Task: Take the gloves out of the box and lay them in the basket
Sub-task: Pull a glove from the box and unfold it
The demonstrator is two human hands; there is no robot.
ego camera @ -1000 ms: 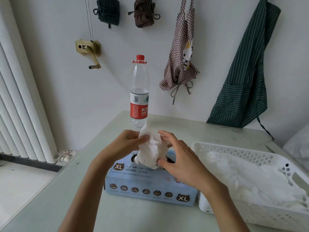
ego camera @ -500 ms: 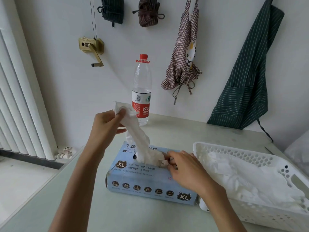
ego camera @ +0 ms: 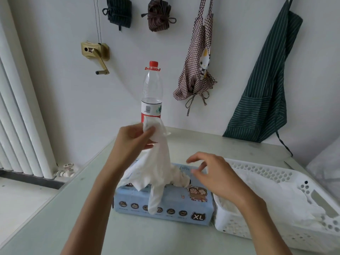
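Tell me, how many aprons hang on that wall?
2: a brown checked cloth apron with a cartoon cat right of the bottle, and a dark green striped apron far right. The two knotted bundles above may be folded ones.

Left hand (ego camera: 132,138) raised, grip pinched closed at thumb and fingers; right hand (ego camera: 214,176) lower, fingers loosely spread, holding nothing.

Looks like a home utility corner: aprons (ego camera: 265,85) hung on the wall, radiator (ego camera: 20,115), hand-crank clothesline winder (ego camera: 95,52).
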